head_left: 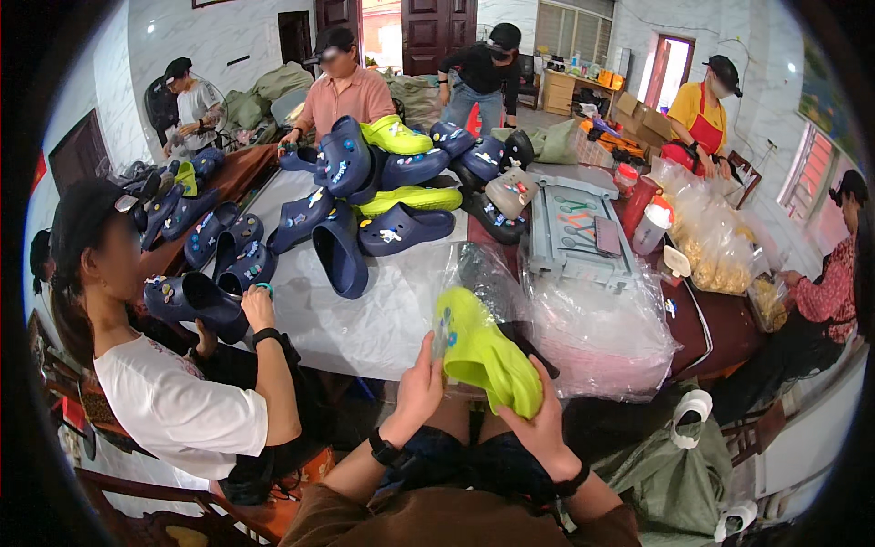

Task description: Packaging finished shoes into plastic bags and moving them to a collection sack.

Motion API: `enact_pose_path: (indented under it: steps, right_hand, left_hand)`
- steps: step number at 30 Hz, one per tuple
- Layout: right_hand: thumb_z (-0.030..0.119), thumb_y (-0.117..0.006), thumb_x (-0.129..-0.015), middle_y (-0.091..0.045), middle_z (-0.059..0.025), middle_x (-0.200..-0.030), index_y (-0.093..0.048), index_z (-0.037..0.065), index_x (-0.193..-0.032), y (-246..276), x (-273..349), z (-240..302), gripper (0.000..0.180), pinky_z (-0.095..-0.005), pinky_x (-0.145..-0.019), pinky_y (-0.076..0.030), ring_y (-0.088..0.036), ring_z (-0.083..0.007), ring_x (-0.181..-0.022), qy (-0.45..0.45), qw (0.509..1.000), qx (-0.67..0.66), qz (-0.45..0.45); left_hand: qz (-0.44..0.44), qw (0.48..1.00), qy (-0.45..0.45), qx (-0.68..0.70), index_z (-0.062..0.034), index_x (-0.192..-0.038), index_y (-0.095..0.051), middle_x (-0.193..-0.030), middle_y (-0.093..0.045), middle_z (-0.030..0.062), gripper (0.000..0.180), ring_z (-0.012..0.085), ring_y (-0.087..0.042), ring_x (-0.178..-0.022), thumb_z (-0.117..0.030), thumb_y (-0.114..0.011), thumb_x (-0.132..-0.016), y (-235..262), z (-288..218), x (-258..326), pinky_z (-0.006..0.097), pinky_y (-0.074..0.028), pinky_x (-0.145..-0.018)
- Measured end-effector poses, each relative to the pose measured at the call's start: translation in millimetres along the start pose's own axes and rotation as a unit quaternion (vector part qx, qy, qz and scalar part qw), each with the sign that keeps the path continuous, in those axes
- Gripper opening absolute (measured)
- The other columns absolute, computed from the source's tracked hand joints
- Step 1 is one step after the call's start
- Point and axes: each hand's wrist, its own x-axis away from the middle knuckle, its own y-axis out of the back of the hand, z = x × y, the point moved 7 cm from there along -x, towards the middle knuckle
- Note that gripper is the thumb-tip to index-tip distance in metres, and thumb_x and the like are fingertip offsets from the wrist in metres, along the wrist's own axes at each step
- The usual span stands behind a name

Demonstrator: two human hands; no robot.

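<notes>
In front of me, above the table's near edge, is a lime-green clog [492,351] with small blue charms on its upper. My right hand [544,421] grips the clog at its heel end, fingers behind it and thumb at the rim. On the other side, my left hand [419,392] pinches what looks like clear plastic [441,333] against the clog's side; part of this grip is hidden. Beyond them lies a heap of navy clogs [342,251] with charms, among them another lime-green clog [397,135].
Clear plastic packs [592,342] lie right of the held clog, beside a grey tray [579,260] with scissors and a phone. Close on my left, a co-worker in a white shirt [182,401] handles a navy clog [205,305]. A green sack [674,465] rests at lower right.
</notes>
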Motion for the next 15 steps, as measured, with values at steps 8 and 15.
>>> enact_pose_path:
  steps: [8,15]
  right_hand:
    - [0.043,-0.085,-0.069,-0.054,-0.0184,-0.120,-0.050,0.001,-0.135,-44,-37,-41,0.086,-0.0463,-0.093,-0.045,-0.054,-0.0387,-0.109,0.106,0.942,0.315,-0.041]
    - [0.042,-0.085,-0.069,-0.052,-0.0231,-0.121,-0.040,-0.001,-0.144,-48,-57,-56,0.097,-0.0483,-0.094,-0.044,-0.052,-0.0424,-0.110,0.065,0.955,0.284,0.064]
  left_hand:
    - [0.067,0.994,0.039,0.080,-0.0081,-0.155,-0.022,-0.066,-0.064,0.0149,0.063,0.0339,-0.066,-0.063,-0.015,-0.049,-0.099,-9,7,12,0.044,-0.051,-0.062]
    - [0.114,0.986,0.038,0.114,-0.0048,-0.156,-0.019,-0.066,-0.052,0.0005,0.074,0.0084,-0.054,-0.061,-0.011,-0.062,-0.096,0,15,2,0.024,-0.046,-0.060]
